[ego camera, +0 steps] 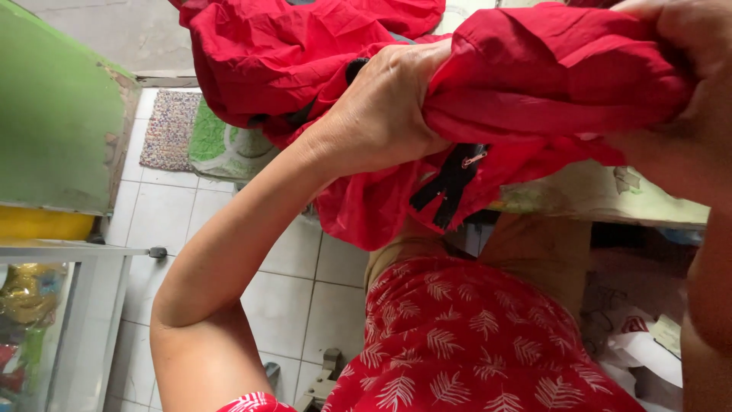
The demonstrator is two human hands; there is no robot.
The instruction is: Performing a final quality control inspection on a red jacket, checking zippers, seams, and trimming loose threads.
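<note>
Both hands are gripping a red garment (534, 76) held up close to the camera. The left hand (385, 111) is clenching a bunched fold near the middle; the right hand (682, 114) is closing over the cloth at the frame's right edge. A black zipper end (451, 183) with a metal pull is hanging from the fabric between the hands. Below, a red leaf-print garment (473, 336) is showing on the person. A white tiled floor (290, 297) is lying beneath, with a woven mat (169, 130) beside a green panel (57, 130) at left.

The red cloth (534, 69) hides the left hand's (381, 114) fingertips; the right hand (686, 114) runs off the frame's edge.
</note>
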